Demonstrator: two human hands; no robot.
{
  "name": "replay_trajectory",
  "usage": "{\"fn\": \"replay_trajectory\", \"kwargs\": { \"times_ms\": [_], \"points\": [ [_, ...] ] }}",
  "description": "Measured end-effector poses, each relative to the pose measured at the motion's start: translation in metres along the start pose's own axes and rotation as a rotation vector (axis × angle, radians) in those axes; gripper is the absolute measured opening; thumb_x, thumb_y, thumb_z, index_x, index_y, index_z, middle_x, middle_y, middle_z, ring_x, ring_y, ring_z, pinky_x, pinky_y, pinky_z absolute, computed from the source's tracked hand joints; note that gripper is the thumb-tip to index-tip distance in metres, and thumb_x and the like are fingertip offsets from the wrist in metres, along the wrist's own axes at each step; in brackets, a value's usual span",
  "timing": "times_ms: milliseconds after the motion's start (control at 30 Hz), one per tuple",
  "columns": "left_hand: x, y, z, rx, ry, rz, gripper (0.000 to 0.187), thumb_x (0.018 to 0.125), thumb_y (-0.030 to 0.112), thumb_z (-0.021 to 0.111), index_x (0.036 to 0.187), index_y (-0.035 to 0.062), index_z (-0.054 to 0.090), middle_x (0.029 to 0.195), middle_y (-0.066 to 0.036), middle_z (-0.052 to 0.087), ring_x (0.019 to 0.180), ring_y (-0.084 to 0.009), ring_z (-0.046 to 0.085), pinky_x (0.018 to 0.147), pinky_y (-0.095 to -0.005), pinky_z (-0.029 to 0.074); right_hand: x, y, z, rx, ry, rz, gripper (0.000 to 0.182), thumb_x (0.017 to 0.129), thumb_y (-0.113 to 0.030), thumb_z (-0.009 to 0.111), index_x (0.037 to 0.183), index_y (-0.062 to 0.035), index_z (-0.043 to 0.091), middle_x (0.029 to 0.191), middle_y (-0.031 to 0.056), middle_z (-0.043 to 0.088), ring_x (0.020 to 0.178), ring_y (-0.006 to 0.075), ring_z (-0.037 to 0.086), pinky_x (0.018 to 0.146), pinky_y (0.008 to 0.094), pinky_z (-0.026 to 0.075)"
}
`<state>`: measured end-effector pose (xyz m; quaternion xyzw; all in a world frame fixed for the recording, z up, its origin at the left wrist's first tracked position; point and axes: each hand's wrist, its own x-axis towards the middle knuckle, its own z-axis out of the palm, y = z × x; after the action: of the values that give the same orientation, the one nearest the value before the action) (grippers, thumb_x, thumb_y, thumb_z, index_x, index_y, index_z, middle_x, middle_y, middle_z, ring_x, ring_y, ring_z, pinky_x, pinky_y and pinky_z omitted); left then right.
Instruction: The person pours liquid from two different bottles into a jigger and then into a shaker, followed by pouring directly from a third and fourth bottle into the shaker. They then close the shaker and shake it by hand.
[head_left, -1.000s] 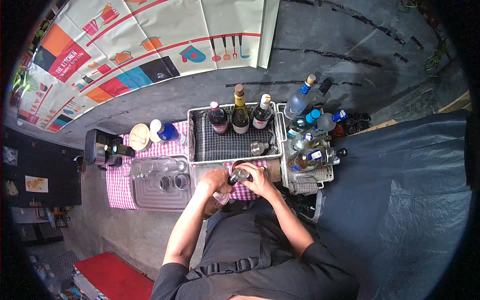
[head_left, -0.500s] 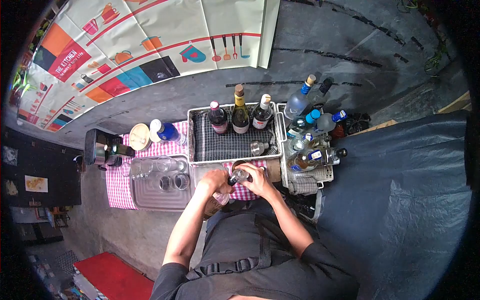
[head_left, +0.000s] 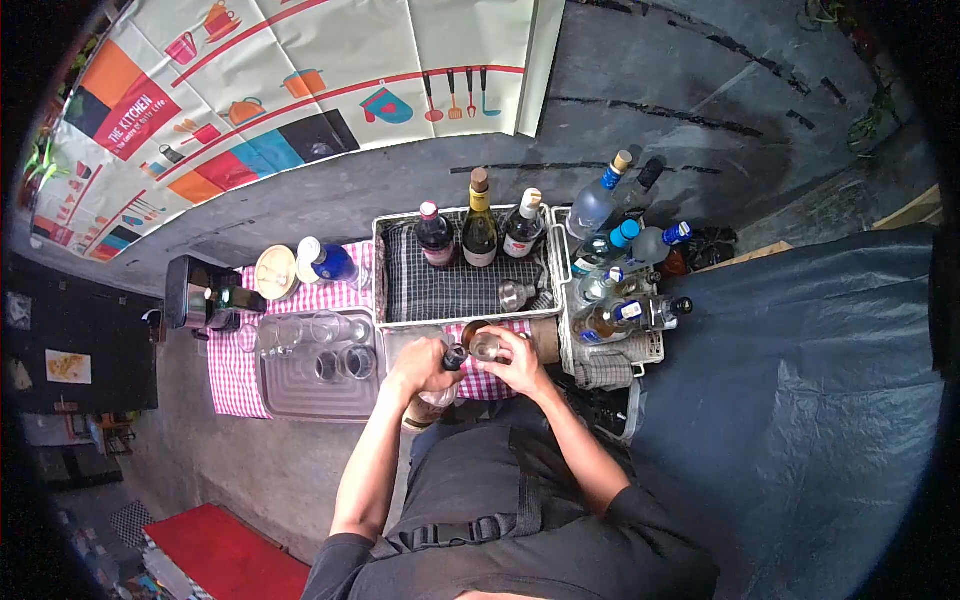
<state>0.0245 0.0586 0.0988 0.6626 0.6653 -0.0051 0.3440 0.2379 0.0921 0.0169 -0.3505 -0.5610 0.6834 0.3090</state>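
My left hand [head_left: 424, 368] is closed around the neck of a bottle. The bottle's dark mouth [head_left: 456, 356] points up and toward the cup, and its clear, pinkish body [head_left: 438, 397] shows below the hand. Between the fingers of my right hand [head_left: 520, 362] sits a small clear cup [head_left: 485, 347], its opening facing up. A narrow gap separates the bottle mouth from the cup. Behind the cup is a round brown item [head_left: 474, 332], partly hidden. Under both hands lies a pink checked cloth [head_left: 490, 388].
A white basket [head_left: 470, 323] holds three bottles and a metal shaker part [head_left: 515, 295]. To its right, another basket [head_left: 655, 352] is crowded with several bottles. On the left, a clear tray [head_left: 315, 408] carries several glasses. A blue bottle [head_left: 335, 263] and black appliance [head_left: 195, 290] stand beyond.
The bottle's neck has drawn back left from over the cup and tipped more upright. The cup now shows its open top, and my right hand has barely moved.
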Motion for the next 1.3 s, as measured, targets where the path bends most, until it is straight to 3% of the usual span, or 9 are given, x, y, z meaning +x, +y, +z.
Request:
{"fn": "replay_trajectory", "kwargs": {
  "times_ms": [67,133,167,300,433,567,1067,1300],
  "points": [
    [-0.008,-0.007,0.006,-0.041,0.071,0.019,0.034,0.071,0.033,0.080,0.079,0.0002,0.073,0.077,-0.025,0.070,0.080,-0.0400,0.071,0.077,-0.0460,0.057,0.000,-0.002,-0.009,-0.007,-0.010,-0.004,0.056,0.080,0.000,0.078,0.132,-0.0009,0.058,0.125,0.0101,0.064,0.111,0.0183,0.065,0.095,0.0339,0.056],
    [-0.014,-0.016,0.014,-0.250,0.222,0.065,0.033,0.071,0.031,0.079,0.076,-0.0010,0.072,0.074,-0.026,0.068,0.077,-0.0409,0.070,0.074,-0.0464,0.056,0.002,-0.006,-0.017,-0.203,0.029,-0.036,0.059,0.077,-0.002,0.080,0.132,-0.0001,0.058,0.128,0.0133,0.062,0.118,0.0233,0.062,0.095,0.0366,0.055],
    [-0.019,-0.020,0.018,-0.282,0.248,0.030,0.031,0.071,0.029,0.078,0.075,-0.0005,0.072,0.074,-0.025,0.068,0.076,-0.0397,0.070,0.072,-0.0458,0.055,0.004,-0.007,-0.019,-0.329,0.040,-0.088,0.058,0.078,-0.005,0.079,0.133,-0.0012,0.058,0.129,0.0146,0.062,0.118,0.0290,0.063,0.098,0.0384,0.053],
    [-0.028,-0.031,0.031,-0.305,0.273,-0.081,0.025,0.075,0.028,0.075,0.077,0.0033,0.074,0.074,-0.021,0.070,0.074,-0.0367,0.071,0.069,-0.0432,0.056,0.011,-0.013,-0.018,-0.685,0.044,-0.144,0.058,0.078,-0.003,0.076,0.133,-0.0019,0.059,0.126,0.0152,0.061,0.114,0.0368,0.061,0.100,0.0416,0.050],
    [-0.038,-0.033,0.034,-0.419,0.416,-0.028,0.021,0.076,0.027,0.074,0.081,0.0062,0.075,0.075,-0.019,0.070,0.075,-0.0365,0.071,0.068,-0.0420,0.055,0.017,-0.014,-0.013,-0.955,-0.030,-0.236,0.060,0.075,0.000,0.075,0.134,-0.0029,0.060,0.116,0.0133,0.058,0.109,0.0323,0.056,0.098,0.0413,0.048],
    [-0.048,-0.034,0.029,-0.446,0.418,-0.045,0.018,0.077,0.026,0.073,0.084,0.0093,0.077,0.076,-0.016,0.071,0.076,-0.0354,0.072,0.068,-0.0402,0.055,0.018,-0.025,-0.007,-1.015,-0.109,-0.159,0.063,0.076,0.000,0.074,0.136,-0.0035,0.059,0.111,0.0134,0.054,0.107,0.0318,0.054,0.096,0.0428,0.047],
    [-0.059,-0.038,0.029,-0.498,0.451,-0.075,0.015,0.076,0.022,0.072,0.084,0.0103,0.077,0.076,-0.014,0.072,0.075,-0.0319,0.073,0.069,-0.0375,0.056,0.025,-0.048,-0.009,-1.190,-0.172,-0.211,0.063,0.077,-0.005,0.075,0.138,-0.0026,0.056,0.112,0.0133,0.055,0.107,0.0314,0.054,0.093,0.0436,0.048],
    [-0.060,-0.041,0.026,-0.506,0.453,-0.096,0.015,0.075,0.021,0.072,0.085,0.0103,0.078,0.078,-0.013,0.073,0.075,-0.0297,0.074,0.069,-0.0360,0.057,0.026,-0.055,-0.018,-1.037,-0.166,-0.170,0.063,0.078,-0.008,0.078,0.138,-0.0042,0.058,0.116,0.0127,0.058,0.110,0.0299,0.057,0.100,0.0407,0.047]
  ]
}}
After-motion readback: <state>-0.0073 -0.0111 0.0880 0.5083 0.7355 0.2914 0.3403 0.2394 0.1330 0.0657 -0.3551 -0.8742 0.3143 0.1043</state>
